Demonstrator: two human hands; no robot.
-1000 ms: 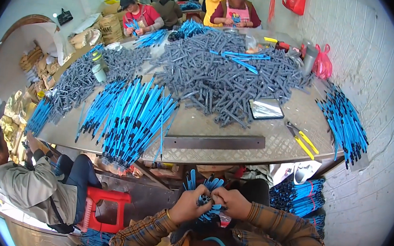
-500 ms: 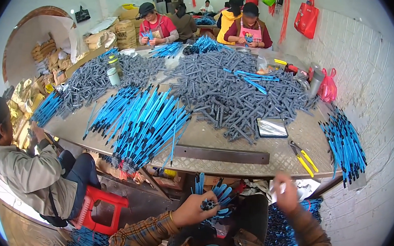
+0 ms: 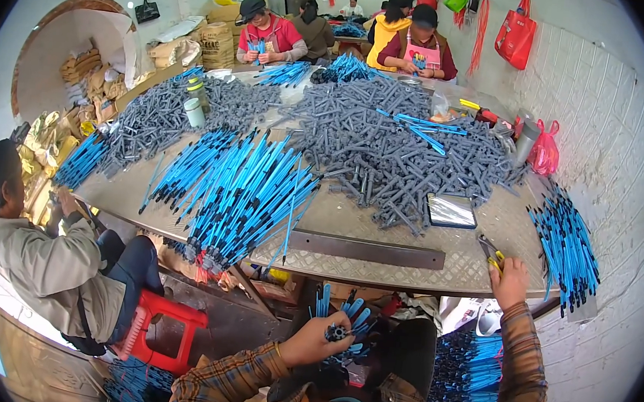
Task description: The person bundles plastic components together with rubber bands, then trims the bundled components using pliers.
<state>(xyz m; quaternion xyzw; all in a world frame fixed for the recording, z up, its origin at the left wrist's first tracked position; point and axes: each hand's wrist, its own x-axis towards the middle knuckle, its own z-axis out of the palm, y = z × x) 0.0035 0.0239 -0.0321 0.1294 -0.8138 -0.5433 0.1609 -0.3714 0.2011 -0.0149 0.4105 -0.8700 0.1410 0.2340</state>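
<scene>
In my lap, my left hand [image 3: 316, 341] is closed around a bundle of thin blue rods [image 3: 356, 313], whose dark, round clustered end pokes out past the thumb. The lower part of that bundle is partly hidden by the hand. At the table's right front edge, my right hand [image 3: 512, 283] has its fingers round the yellow handles of a pair of pliers [image 3: 493, 253]. Their metal jaws lie on the table top, pointing away from me; most of the handles is covered by the hand.
A heap of grey plastic tubes [image 3: 388, 153] covers the table's middle. Bundled blue rods [image 3: 250, 186] lie left, more rods [image 3: 564, 244] right. A phone [image 3: 451, 211] and a dark metal bar [image 3: 368, 250] are near the front. A co-worker [image 3: 53, 253] sits left; others work across the table.
My right hand has moved forward from above my lap's right side onto the pliers' handles. The left hand keeps its hold on the blue rods. The view has shifted slightly.
</scene>
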